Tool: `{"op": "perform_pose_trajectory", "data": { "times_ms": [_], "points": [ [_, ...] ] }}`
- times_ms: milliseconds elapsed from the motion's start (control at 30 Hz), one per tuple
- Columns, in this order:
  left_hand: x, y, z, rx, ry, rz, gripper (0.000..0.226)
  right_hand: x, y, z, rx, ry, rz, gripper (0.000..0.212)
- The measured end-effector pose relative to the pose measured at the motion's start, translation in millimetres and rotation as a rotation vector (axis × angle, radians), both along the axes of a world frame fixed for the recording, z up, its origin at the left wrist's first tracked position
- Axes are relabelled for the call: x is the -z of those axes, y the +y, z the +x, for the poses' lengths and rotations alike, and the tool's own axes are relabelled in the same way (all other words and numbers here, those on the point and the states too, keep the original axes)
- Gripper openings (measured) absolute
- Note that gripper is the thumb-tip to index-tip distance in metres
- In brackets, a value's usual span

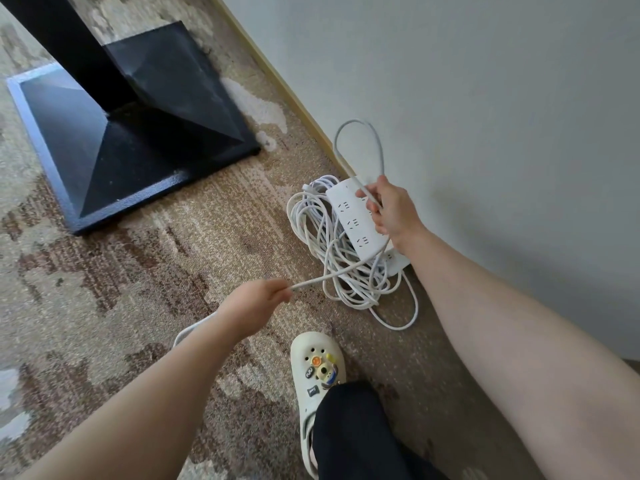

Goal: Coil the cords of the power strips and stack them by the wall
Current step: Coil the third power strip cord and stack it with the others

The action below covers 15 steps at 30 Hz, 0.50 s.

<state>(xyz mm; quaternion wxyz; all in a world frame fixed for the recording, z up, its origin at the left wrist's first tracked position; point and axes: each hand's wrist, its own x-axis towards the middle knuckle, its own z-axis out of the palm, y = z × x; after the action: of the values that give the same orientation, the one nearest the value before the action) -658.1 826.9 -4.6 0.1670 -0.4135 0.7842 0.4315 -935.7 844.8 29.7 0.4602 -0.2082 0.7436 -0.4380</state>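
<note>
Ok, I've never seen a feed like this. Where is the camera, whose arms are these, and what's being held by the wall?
There is no machine here: the one picture comes from a camera worn on a person's head, looking down at their own arms. The right hand grips a white power strip together with a loop of its cord, close to the wall. The left hand pinches a stretch of the same cord, drawn between the hands. Under the strip, on the carpet, lies a pile of coiled white cord with what looks like another strip. A black stand base sits to the left, a cream clog below.
</note>
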Motion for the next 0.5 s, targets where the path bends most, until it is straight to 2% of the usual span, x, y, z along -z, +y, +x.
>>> {"op": "perform_pose_trajectory", "data": {
  "times_ms": [133, 267, 367, 500],
  "points": [
    [-15, 0, -32, 0.181, -0.112, -0.238, 0.030, -2, -4, 19, -0.247, 0.219, 0.033, 0.031],
    [-27, 3, -58, 0.195, -0.087, -0.379, 0.034, -3, -3, 20, -0.484, 0.538, 0.123, 0.034],
    [-28, 3, -53, 0.124, -0.036, -0.368, 0.032, -4, 2, 12, -0.580, 0.676, 0.158, 0.032],
    [-18, -3, -13, 0.021, 0.020, -0.205, 0.021, -6, 6, -11, -0.615, 0.838, 0.176, 0.038]
  ]
}}
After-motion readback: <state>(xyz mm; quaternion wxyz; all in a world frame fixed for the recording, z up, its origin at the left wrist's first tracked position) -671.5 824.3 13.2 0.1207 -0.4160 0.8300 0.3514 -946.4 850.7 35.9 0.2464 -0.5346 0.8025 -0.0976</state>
